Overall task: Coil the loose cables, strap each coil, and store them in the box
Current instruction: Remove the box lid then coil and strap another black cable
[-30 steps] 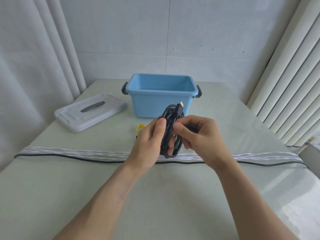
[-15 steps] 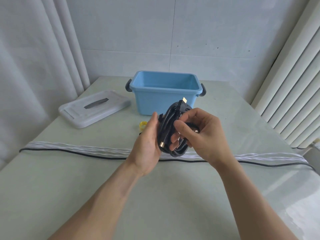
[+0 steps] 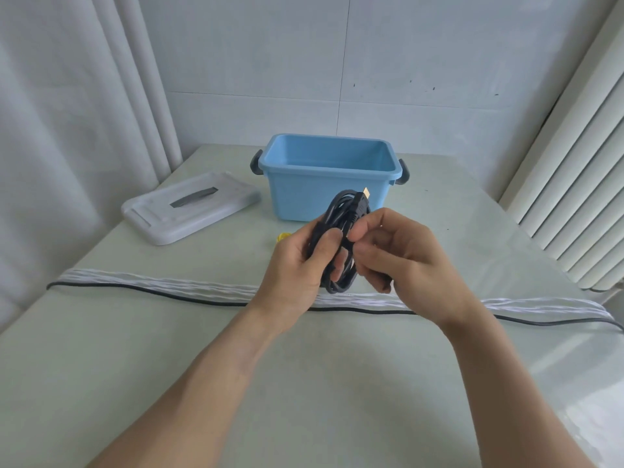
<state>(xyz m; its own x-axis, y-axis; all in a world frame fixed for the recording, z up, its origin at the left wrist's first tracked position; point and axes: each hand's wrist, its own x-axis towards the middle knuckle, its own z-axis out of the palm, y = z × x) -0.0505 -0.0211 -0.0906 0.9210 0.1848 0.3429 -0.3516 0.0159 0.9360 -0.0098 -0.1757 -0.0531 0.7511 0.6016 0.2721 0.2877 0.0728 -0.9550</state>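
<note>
**A:** hands?

**B:** left hand grips the black cable coil, thumb across the front of the loops, fingers wrapped behind. right hand pinches the same coil from the right side, thumb and forefinger curled on the strands near the top.

**A:** coil state?

**B:** held upright in the air above the table, between the 2 hands. 1 gold-tipped plug sticks up out of the top. can't see any strap on it.

**A:** box?

**B:** blue box stands open on the table, right behind the coil, dark handle on each end. inside looks bare as far as visible. white lid lies flat to its left, apart from it.

**A:** anything else?

**B:** small yellow item on the table just left of the left hand, mostly hidden, can't tell what. 1 long dark cable runs straight across the table under the wrists, beside a white band along it.
</note>
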